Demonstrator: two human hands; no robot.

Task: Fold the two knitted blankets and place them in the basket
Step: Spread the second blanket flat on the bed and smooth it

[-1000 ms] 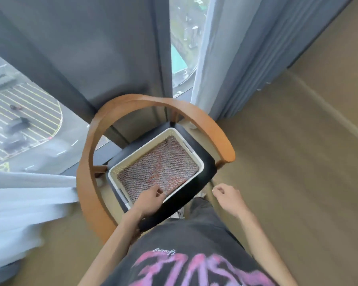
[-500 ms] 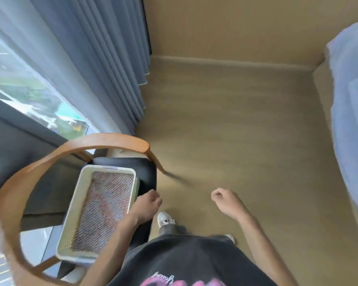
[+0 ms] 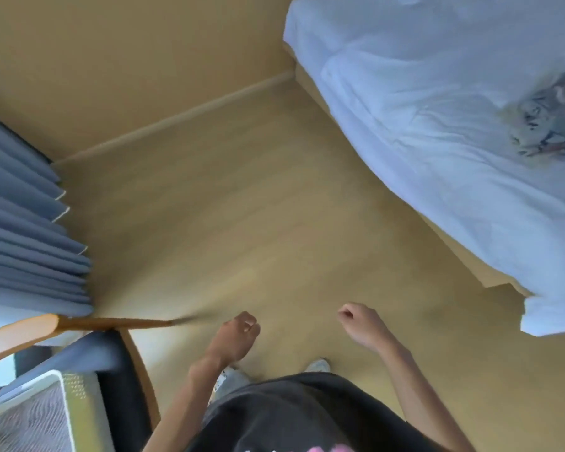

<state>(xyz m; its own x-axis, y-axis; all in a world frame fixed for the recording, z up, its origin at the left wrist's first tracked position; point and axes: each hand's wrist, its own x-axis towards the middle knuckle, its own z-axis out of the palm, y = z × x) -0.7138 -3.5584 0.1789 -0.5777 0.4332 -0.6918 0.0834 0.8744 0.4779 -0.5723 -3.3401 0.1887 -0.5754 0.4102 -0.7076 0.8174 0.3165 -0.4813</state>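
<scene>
Tan floor (image 3: 242, 207) ahead; left hand (image 3: 238, 334) and right hand (image 3: 361, 324) hang loosely curled, empty, probably ready for the blanket (image 3: 545, 125) at two o'clock.

White basket (image 3: 66, 380), reddish knitted blanket (image 3: 30, 422)

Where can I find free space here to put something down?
The floor is bare between the curtain, the chair and the bed. The bed is free left of the crumpled blanket. Crowded: the basket sits on the chair and already holds a knit blanket.
</scene>
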